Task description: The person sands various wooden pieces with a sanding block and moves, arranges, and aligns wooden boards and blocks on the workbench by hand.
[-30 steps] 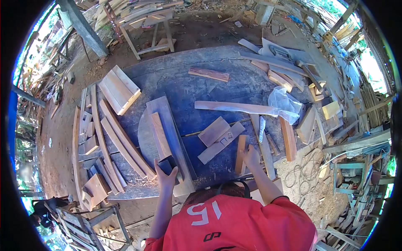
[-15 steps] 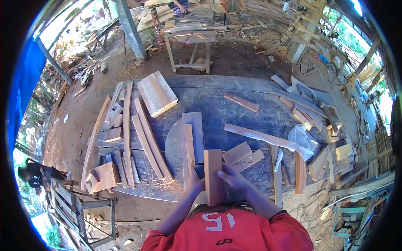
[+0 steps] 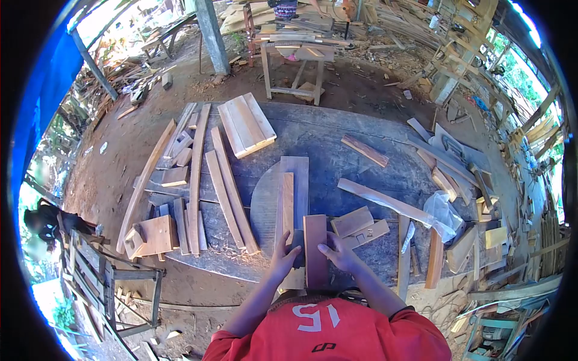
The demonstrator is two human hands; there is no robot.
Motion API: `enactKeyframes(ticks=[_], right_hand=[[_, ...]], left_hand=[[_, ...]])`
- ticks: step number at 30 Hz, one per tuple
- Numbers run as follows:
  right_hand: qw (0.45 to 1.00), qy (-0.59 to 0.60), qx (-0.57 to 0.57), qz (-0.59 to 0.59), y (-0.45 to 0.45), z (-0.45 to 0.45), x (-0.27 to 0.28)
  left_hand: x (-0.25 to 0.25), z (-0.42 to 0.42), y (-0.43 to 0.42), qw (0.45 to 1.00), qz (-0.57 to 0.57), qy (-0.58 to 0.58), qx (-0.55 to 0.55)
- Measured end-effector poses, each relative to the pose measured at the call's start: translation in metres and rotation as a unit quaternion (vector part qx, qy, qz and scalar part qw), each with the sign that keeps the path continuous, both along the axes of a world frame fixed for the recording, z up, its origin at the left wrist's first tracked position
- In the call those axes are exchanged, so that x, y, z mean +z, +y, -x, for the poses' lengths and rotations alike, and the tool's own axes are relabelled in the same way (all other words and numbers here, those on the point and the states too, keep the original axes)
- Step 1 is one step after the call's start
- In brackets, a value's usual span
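Note:
A short reddish-brown wooden block [image 3: 316,253] stands out in front of the red shirt, over the table's near edge. Its right side is gripped by my right hand [image 3: 340,254], thumb on its face. My left hand [image 3: 283,260] is closed round a small dark block [image 3: 297,245], just left of the wooden one. Behind my left hand a narrow wood strip [image 3: 288,198] lies on a wider flat board [image 3: 300,174]. Two short pale boards [image 3: 353,221] rest to the right of the wooden block, one with dark marks.
Long curved wood pieces [image 3: 195,174] and a joined panel [image 3: 247,125] lie on the left of the dark table [image 3: 337,120]. Clear plastic [image 3: 441,213] and stacked offcuts are on the right. Beyond stands a wooden trestle [image 3: 295,90]; part of a person [image 3: 285,8] shows behind it.
The wooden block has come up from the table's right into my right hand, beside the dark block. The camera view has shifted, bringing more of the far yard into sight.

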State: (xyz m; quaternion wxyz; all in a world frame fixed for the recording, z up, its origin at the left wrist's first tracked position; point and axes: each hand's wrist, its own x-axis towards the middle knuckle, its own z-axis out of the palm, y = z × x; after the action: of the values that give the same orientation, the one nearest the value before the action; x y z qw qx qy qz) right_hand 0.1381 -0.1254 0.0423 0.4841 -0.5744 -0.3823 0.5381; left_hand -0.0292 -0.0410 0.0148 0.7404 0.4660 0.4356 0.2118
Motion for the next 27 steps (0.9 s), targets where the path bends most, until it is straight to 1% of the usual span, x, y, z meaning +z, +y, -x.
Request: enactKeyframes(ticks=[2, 4, 5, 6, 7, 8, 10, 11, 13, 14, 16, 18, 20, 22, 23, 24, 25, 26, 27], right_hand=[[1.0, 0.0, 0.02, 0.0, 0.0, 0.002, -0.008], [0.999, 0.0, 0.042, 0.0, 0.002, 0.005, -0.001], [0.998, 0.013, 0.046, 0.028, 0.002, 0.005, 0.006], [0.997, 0.027, 0.052, 0.056, 0.002, 0.007, 0.013], [0.996, 0.027, 0.061, 0.058, 0.003, 0.008, 0.014], [0.995, 0.042, 0.064, 0.07, 0.003, 0.008, 0.015], [0.992, 0.058, 0.075, 0.082, 0.004, 0.009, 0.01], [0.993, 0.062, 0.073, 0.071, 0.004, 0.011, 0.004], [0.993, 0.066, 0.074, 0.061, 0.006, 0.013, -0.001], [0.992, 0.068, 0.081, 0.061, 0.006, 0.013, -0.003], [0.992, 0.07, 0.089, 0.064, 0.006, 0.016, -0.001], [0.994, 0.084, 0.055, 0.042, 0.008, 0.022, 0.002], [0.995, 0.084, 0.052, 0.028, 0.009, 0.024, -0.006], [0.995, 0.085, 0.049, 0.013, 0.01, 0.024, -0.008], [0.995, 0.076, 0.052, 0.048, 0.01, 0.021, -0.006], [0.993, 0.068, 0.056, 0.084, 0.009, 0.018, -0.005], [0.993, 0.067, 0.058, 0.084, 0.007, 0.015, -0.007], [0.994, 0.084, 0.008, 0.076, 0.004, 0.012, -0.011], [0.992, 0.101, -0.041, 0.067, 0.002, 0.008, -0.017]], left_hand=[[-0.004, 0.004, 0.0, 1.0, 0.018, -0.023, 0.0], [-0.011, 0.008, 0.004, 0.996, 0.014, -0.05, -0.074], [-0.014, 0.011, 0.003, 0.996, 0.015, -0.05, -0.067], [-0.009, 0.012, 0.003, 0.994, 0.065, -0.04, -0.08], [-0.007, 0.013, 0.003, 0.989, 0.116, -0.03, -0.091], [-0.007, 0.014, 0.002, 0.989, 0.117, -0.03, -0.081], [-0.006, 0.015, -0.001, 0.989, 0.106, -0.029, -0.101], [-0.007, 0.016, -0.002, 0.989, 0.107, -0.028, -0.094], [-0.003, 0.015, -0.003, 0.987, -0.009, -0.049, -0.15], [0.0, 0.017, -0.005, 0.987, -0.017, -0.047, -0.153], [0.002, 0.018, -0.003, 0.987, -0.02, -0.048, -0.153], [0.001, 0.019, -0.004, 0.987, -0.024, -0.048, -0.154], [-0.004, 0.02, -0.007, 0.994, 0.049, -0.083, -0.055], [-0.032, 0.023, -0.002, 0.995, 0.043, -0.076, -0.054], [-0.047, 0.024, -0.001, 0.995, 0.039, -0.07, -0.055], [-0.04, 0.025, 0.0, 0.995, 0.039, -0.07, -0.054], [-0.024, 0.024, 0.002, 0.999, 0.013, -0.006, -0.045], [-0.016, 0.025, 0.003, 0.998, -0.012, 0.059, -0.034], [-0.024, 0.028, 0.005, 0.998, -0.013, 0.059, -0.03]])
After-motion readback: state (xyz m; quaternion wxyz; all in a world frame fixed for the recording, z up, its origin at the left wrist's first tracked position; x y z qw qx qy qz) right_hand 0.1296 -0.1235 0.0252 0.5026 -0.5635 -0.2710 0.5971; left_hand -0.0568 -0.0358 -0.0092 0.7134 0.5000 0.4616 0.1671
